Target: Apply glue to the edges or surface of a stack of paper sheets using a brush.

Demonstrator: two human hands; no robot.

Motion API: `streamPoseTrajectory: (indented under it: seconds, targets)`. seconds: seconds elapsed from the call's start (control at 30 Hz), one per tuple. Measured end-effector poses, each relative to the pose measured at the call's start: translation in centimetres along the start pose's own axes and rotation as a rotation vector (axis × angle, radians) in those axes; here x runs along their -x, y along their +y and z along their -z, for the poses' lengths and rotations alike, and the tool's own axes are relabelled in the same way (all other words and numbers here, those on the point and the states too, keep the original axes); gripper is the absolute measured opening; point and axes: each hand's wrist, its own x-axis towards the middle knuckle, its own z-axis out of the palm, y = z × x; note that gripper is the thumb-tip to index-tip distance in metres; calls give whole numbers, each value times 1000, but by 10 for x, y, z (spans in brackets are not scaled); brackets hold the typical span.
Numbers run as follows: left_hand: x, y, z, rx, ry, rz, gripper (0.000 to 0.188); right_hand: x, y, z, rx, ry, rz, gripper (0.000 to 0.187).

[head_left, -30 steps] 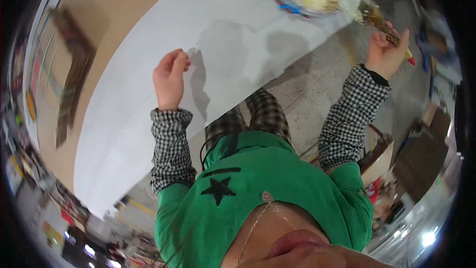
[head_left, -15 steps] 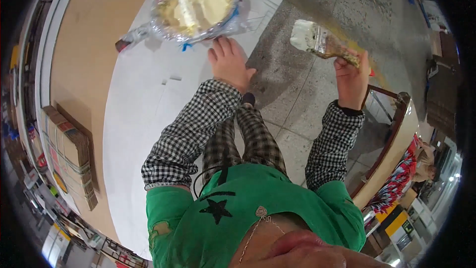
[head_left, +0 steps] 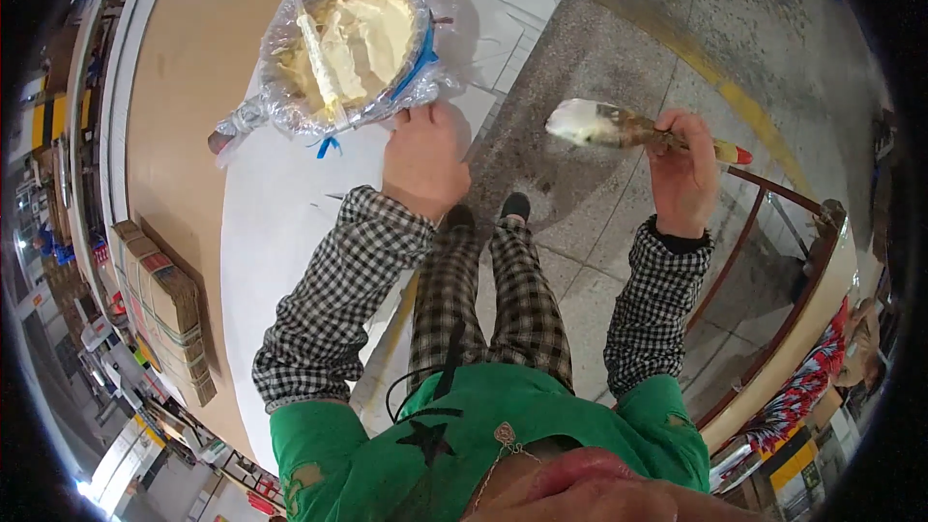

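A round tub [head_left: 423,24] lined with clear plastic wrap holds thick cream-coloured paste [head_left: 372,34]. A paste-coated bar [head_left: 317,53] lies across its mouth. My left hand [head_left: 422,164] grips the tub's near edge at the wrap, its fingertips partly hidden there. A blue strip [head_left: 418,63] runs along the tub's right side, with a loose end hanging below. My right hand [head_left: 684,169] is closed round the handle of a wide paintbrush [head_left: 599,126], held over the floor. Pale paste covers its bristles, which point left; the handle's end is yellow and red.
The tub stands on a white sheet [head_left: 280,280] over a tan board [head_left: 184,116]. Tied flat cardboard [head_left: 164,314] lies at the left. Grey tiled floor [head_left: 580,203] runs along the sheet's right edge. A brown-framed piece [head_left: 754,367] with a pale edge stands at my right.
The tub has shifted left across the sheet with my left hand at its edge. My right hand has turned the brush, so its bristles now show narrower. The view has shifted too.
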Motion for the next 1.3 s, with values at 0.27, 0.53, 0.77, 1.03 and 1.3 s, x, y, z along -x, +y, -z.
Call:
streamPoseTrajectory:
  seconds: [0.27, 0.53, 0.77, 1.03, 1.3]
  targets:
    - [-46, -7, -73, -425, 198, 94, 41, -35, 54, 1, 267, 58, -43, 15]
    - [-51, -44, -50, -59, 156, -97, 46, -51, 87, -1, 333, 52, 2, 15]
    - [-55, -86, -59, 73, 153, -203, 37, -51, 144, -18, 389, -49, -48, 13]
    - [-61, -136, -66, 122, 240, -272, 20, -44, 185, -57, 538, -114, -83, 11]
    - [-65, -136, -62, 220, -10, -182, 38, -47, 195, -52, 532, -114, -108, 10]
